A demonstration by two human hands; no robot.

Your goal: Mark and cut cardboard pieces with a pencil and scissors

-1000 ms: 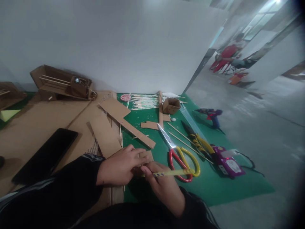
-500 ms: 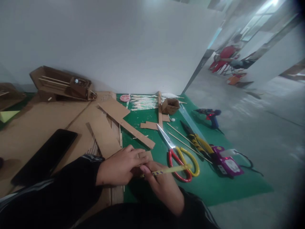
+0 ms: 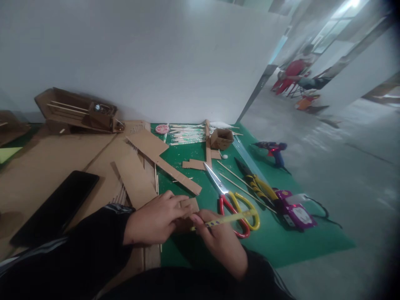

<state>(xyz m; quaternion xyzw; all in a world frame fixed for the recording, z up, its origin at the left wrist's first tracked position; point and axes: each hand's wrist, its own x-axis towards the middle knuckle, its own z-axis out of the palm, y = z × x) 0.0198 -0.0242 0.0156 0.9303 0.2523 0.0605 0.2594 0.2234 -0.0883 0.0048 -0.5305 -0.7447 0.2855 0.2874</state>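
My left hand is closed on a small brown cardboard piece, which shows just beyond the fingers; its lower part lies in shadow under both hands. In my right hand is a slim yellow pen-like stick with dark marks, held between thumb and fingers. One end of the stick meets the cardboard and the other points right, over the handles of the scissors. Those scissors lie on the green mat, with red and yellow grips. I cannot make out the stick's tip.
Pliers, a purple box-shaped device and a glue gun lie right. Farther back are a small cardboard box and several wooden sticks. Left are cardboard sheets, a phone and a cardboard model. A person sits far off.
My right hand has shifted slightly right with the yellow stick, opening a small gap between the hands. More of the cardboard piece shows. The whole view has moved slightly.
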